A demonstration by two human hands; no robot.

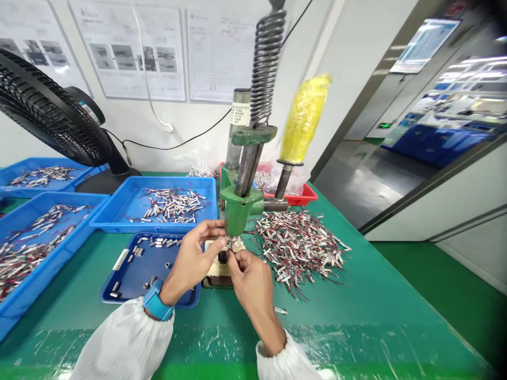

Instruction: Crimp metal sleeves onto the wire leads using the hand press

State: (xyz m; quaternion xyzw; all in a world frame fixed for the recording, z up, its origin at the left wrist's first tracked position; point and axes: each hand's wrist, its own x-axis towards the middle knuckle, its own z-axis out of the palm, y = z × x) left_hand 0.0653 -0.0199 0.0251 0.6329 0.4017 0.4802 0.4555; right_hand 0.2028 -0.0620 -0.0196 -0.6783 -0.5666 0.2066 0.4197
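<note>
A green hand press (238,211) with a coil spring (268,68) and a yellow-wrapped lever (304,121) stands upright before me. Below its ram, on a pale base (217,268), sits a small black fixture (223,257). My left hand (198,252) reaches in from the left, its thumb and fingers curled close around the ram's lower end. From the right, my right hand (250,277) pinches at the fixture with its fingers bent. Whatever small piece either hand holds is hidden by the fingers. Beside my left wrist lies a dark blue tray (130,274) with small metal cylinders (158,242).
A heap of wired white-and-silver parts (301,248) lies right of the press. Blue bins (154,228) with similar parts line the left. A black fan (51,116) stands behind them. A red bin (307,196) sits behind the press. The table's right edge borders a green floor.
</note>
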